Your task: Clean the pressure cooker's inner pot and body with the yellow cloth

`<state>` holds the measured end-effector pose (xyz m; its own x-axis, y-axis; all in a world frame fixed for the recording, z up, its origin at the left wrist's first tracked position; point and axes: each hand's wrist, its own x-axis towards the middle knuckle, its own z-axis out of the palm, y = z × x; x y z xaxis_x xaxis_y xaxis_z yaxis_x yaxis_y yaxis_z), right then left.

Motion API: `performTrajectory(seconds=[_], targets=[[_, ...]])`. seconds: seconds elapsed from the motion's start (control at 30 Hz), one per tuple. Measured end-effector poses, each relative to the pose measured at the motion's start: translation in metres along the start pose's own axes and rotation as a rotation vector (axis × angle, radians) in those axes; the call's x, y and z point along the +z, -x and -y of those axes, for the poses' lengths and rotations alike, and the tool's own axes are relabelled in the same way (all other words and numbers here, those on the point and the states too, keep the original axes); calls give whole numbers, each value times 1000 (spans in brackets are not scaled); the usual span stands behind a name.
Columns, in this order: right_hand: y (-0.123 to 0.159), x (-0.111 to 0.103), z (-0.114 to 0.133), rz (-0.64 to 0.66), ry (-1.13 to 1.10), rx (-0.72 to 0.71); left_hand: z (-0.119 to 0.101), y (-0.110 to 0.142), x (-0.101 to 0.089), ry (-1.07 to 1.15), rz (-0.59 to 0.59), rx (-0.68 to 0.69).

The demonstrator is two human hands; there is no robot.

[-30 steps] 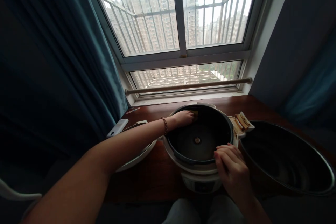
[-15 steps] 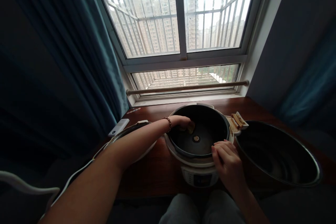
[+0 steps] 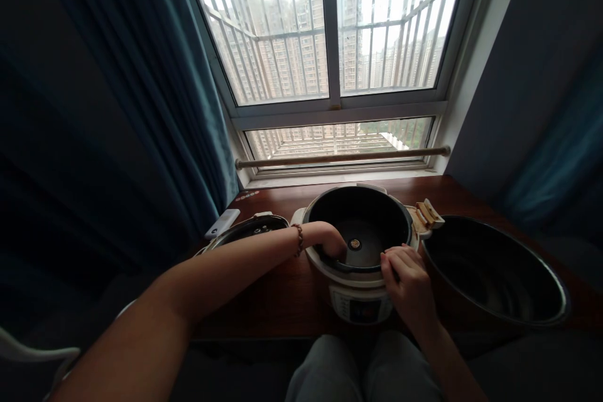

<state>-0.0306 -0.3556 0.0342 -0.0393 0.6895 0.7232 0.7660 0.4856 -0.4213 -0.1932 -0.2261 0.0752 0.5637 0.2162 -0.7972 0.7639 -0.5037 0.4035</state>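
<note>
A white electric pressure cooker point(image 3: 336, 281) stands open on the table, its dark inside showing a small round metal piece point(image 3: 354, 244) in the middle of the floor. My left hand point(image 3: 331, 242) reaches down into it, near the front left wall. Its fingers are curled and hidden; a small yellowish cloth or sponge showed at them a moment ago and is out of sight now. My right hand point(image 3: 409, 279) is closed over the cooker's front right rim. The control panel point(image 3: 363, 311) faces me.
A large dark inner pot point(image 3: 499, 270) is at the right, beside the cooker's hinge point(image 3: 428, 216). Left of the cooker lies a round lid point(image 3: 264, 221), partly behind my left forearm, with a white device point(image 3: 223, 223) beyond it. A barred window point(image 3: 334, 75) and blue curtain point(image 3: 155, 75) border the table point(image 3: 282, 301).
My left hand has moved from the cooker's back left towards its front, and the yellowish piece has gone out of sight. My right hand stays on the rim. The view has shifted slightly.
</note>
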Motion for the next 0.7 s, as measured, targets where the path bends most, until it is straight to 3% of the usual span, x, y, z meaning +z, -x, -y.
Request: performTrajectory(seconds=[0.1, 0.17, 0.33, 0.47, 0.53, 0.6, 0.7], targets=[[0, 0, 1, 17, 6, -4, -14, 1, 6, 68, 85, 69], [-1, -2, 2, 44, 26, 3, -19, 5, 6, 81, 71, 96], [-20, -17, 6, 259, 101, 122, -21, 29, 3, 131, -117, 201], [-60, -18, 10, 451, -62, 272, -21, 49, 8, 258, -279, 291], [-81, -9, 10, 626, -278, 388, -21, 55, 11, 336, -379, 290], [-97, 4, 10, 912, -536, 567, -22, 60, 16, 356, -465, 255], [-109, 23, 7, 1247, -749, 767, -26, 70, 29, 242, -646, 129]])
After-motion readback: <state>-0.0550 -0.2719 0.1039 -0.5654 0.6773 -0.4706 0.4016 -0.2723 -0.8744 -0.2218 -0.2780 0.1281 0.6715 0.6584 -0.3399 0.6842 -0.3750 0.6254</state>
